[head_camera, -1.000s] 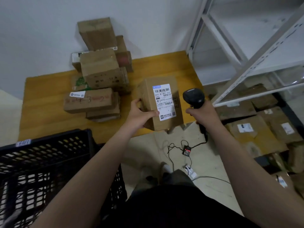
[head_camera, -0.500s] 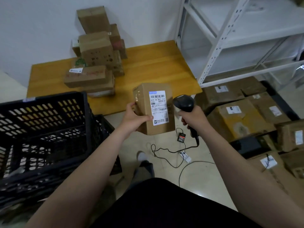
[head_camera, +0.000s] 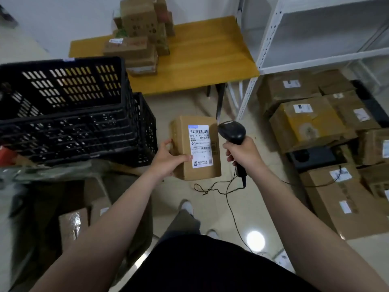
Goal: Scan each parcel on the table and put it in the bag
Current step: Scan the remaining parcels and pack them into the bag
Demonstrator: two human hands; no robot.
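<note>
My left hand (head_camera: pixel 168 160) grips a brown cardboard parcel (head_camera: pixel 183 144) by its left side, with the white shipping label (head_camera: pixel 200 145) facing up. My right hand (head_camera: pixel 245 153) holds a black handheld scanner (head_camera: pixel 232 132) by its grip, its head just right of the label. Both are over the floor, in front of the yellow table (head_camera: pixel 200 66). Several more parcels (head_camera: pixel 139 39) stand stacked at the table's back left. A dark bag (head_camera: pixel 52 171) lies open at lower left, with boxes (head_camera: pixel 72 225) inside.
Stacked black plastic crates (head_camera: pixel 69 114) stand left of the parcel. A white metal shelf (head_camera: pixel 315 49) rises at right, with many cardboard boxes (head_camera: pixel 311 123) piled on the floor beneath and beside it. The scanner's cable (head_camera: pixel 219 186) trails across the floor.
The parcel and scanner have come off the table's edge towards me and now hang over the floor. The view has swung left and down, bringing the crates and bag into sight.
</note>
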